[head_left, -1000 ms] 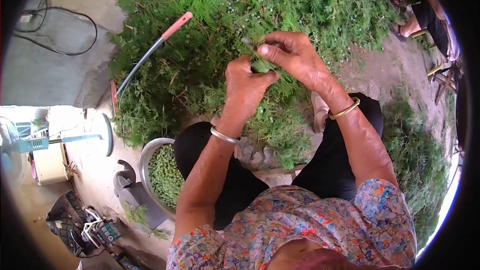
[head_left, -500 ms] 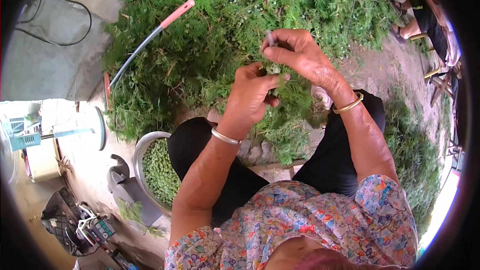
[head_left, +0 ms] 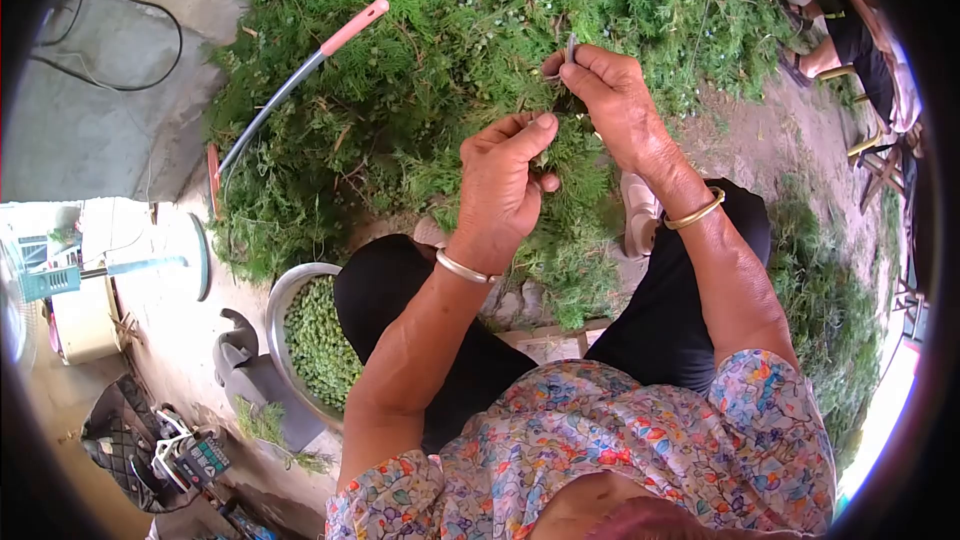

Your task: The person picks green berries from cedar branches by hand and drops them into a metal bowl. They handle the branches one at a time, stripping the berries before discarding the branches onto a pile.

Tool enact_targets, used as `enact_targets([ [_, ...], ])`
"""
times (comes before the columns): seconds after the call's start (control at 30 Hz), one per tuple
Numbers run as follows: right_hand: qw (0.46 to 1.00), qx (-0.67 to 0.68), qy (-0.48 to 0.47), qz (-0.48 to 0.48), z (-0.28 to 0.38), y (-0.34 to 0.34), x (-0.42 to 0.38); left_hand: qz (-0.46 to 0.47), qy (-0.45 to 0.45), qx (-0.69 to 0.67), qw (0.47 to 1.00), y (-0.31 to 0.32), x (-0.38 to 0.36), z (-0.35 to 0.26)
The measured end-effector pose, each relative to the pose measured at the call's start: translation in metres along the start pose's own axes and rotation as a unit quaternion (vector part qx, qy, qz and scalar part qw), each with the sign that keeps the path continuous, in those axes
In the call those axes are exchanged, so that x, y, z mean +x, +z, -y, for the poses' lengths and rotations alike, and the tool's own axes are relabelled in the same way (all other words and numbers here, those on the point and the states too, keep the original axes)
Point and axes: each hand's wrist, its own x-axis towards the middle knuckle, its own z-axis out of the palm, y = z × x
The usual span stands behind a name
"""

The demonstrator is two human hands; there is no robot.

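Note:
My left hand [head_left: 497, 180] is curled above the heap of green cypress-like branches [head_left: 420, 90], thumb raised against the fingers. Small pale green cones appear to be tucked in its palm, mostly hidden by the fingers. Up and to the right, my right hand [head_left: 622, 105] pinches a small grey metal tool [head_left: 571, 46] between thumb and forefinger; its full shape is hidden. The two hands are slightly apart. By my left knee stands a metal basin [head_left: 277, 325] holding many round green cones [head_left: 322, 345].
A curved grey rod with a pink handle [head_left: 350, 30] lies on the heap at left. A fan [head_left: 195, 258], a grey object [head_left: 265, 390] and a black quilted bag [head_left: 125, 430] stand left. Another person's leg [head_left: 828, 58] shows at far right.
The leafy sprig between my hands is gone from them. My right hand has moved up and right with the tool. My left fingers have closed more.

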Motion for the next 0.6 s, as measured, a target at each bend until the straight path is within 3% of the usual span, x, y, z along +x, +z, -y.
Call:
enact_targets([
  [0.3, 0.996, 0.009, 0.090, 0.000, 0.001, -0.003, -0.002, -0.047, -0.019, -0.037, 0.998, 0.006, -0.012, 0.002],
  [0.4, 0.997, -0.010, 0.081, -0.006, 0.001, -0.003, -0.002, -0.019, 0.005, 0.002, 1.000, 0.005, -0.020, 0.003],
  [0.47, 0.994, 0.041, 0.072, -0.069, -0.002, -0.009, 0.005, 0.019, -0.046, 0.006, 0.999, -0.004, -0.023, 0.007],
  [0.6, 0.981, 0.130, 0.098, -0.102, -0.005, -0.024, 0.012, 0.044, -0.075, -0.039, 0.995, -0.014, -0.018, 0.015],
])
